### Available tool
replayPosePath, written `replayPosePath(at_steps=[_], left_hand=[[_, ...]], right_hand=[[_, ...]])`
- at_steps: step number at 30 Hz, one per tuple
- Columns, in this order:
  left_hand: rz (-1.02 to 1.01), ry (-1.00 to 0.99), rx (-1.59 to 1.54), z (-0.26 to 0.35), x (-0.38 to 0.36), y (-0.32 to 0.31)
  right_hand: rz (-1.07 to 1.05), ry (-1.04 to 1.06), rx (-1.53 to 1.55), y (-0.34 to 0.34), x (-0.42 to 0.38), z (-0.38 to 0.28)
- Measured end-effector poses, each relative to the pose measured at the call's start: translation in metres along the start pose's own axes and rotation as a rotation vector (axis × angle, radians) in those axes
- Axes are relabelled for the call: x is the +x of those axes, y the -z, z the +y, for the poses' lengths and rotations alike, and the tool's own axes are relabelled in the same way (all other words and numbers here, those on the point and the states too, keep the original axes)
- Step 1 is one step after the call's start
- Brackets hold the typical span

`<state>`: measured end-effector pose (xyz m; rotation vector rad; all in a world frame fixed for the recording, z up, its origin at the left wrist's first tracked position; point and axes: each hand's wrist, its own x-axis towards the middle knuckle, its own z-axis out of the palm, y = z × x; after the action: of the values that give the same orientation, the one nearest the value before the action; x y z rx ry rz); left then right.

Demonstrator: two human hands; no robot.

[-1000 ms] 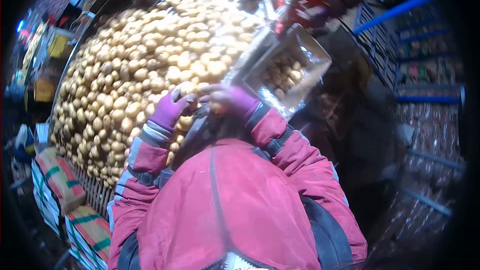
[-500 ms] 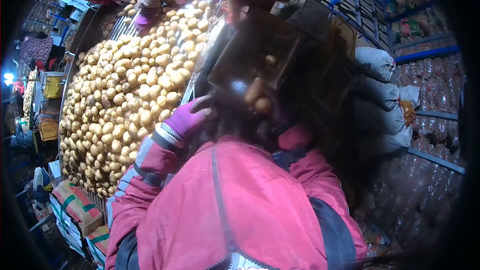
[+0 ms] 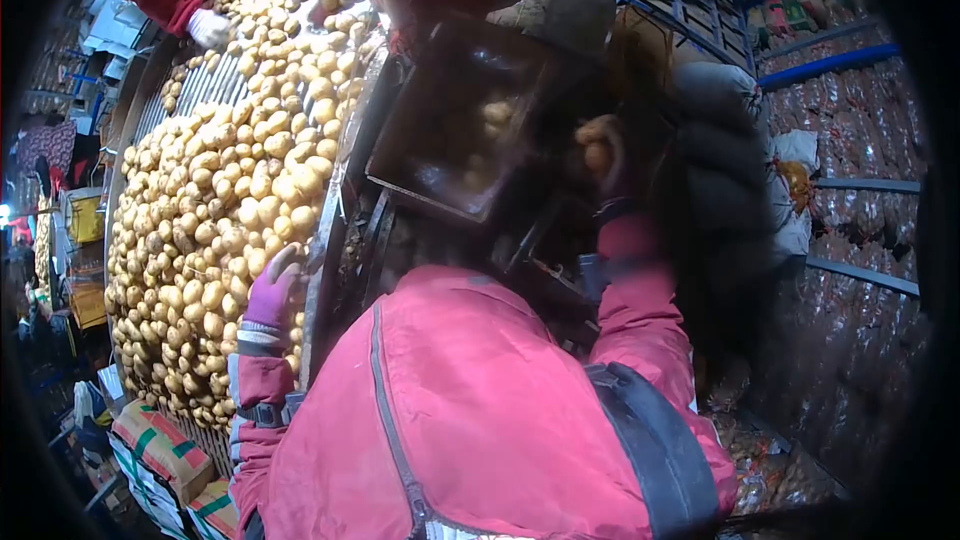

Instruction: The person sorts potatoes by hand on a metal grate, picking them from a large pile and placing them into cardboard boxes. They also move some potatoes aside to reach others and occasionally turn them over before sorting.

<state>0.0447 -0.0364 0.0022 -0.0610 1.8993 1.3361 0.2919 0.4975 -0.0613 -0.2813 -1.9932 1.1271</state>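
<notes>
My left hand (image 3: pixel 275 285), in a purple glove with greyish fingertips, is at the right edge of a wide heap of potatoes (image 3: pixel 200 240). Its fingers are bent but apart, touching the potatoes, and I see nothing held in it. To the right, in shadow, my right hand (image 3: pixel 612 155) is closed around a brownish potato (image 3: pixel 597 157). It is just right of a dark crate (image 3: pixel 385 172) in which a few potatoes (image 3: pixel 496 115) lie, partly blurred.
A metal rail (image 3: pixel 318 290) edges the slatted sorting table (image 3: pixel 215 85). Across it, a co-worker's white-gloved hand (image 3: pixel 208 28) is near potatoes; another person stands beyond the crate. Filled white sacks (image 3: pixel 797 155) stand at right, flattened boxes (image 3: pixel 160 445) at lower left.
My left hand has moved from beside the crate, left and down onto the potatoes. My right hand has moved right and up, out from the crate's near side, with a potato in it.
</notes>
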Motion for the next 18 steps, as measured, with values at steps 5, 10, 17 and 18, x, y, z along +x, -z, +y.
replayPosePath(at_steps=[5, 10, 17, 18], left_hand=[[0.078, -0.041, 0.069, -0.016, 0.008, 0.021], [0.212, -0.252, 0.393, -0.064, 0.025, 0.065], [0.483, -0.262, 0.491, -0.023, 0.005, 0.093], [0.527, -0.215, 0.403, -0.005, -0.001, 0.090]], right_hand=[[0.494, -0.813, 0.118, 0.116, 0.006, 0.062], [0.332, -1.017, 0.060, 0.095, 0.000, 0.101], [-0.431, -0.650, 0.491, -0.178, 0.019, -0.010], [-0.577, -0.478, 0.322, -0.208, 0.028, -0.067]])
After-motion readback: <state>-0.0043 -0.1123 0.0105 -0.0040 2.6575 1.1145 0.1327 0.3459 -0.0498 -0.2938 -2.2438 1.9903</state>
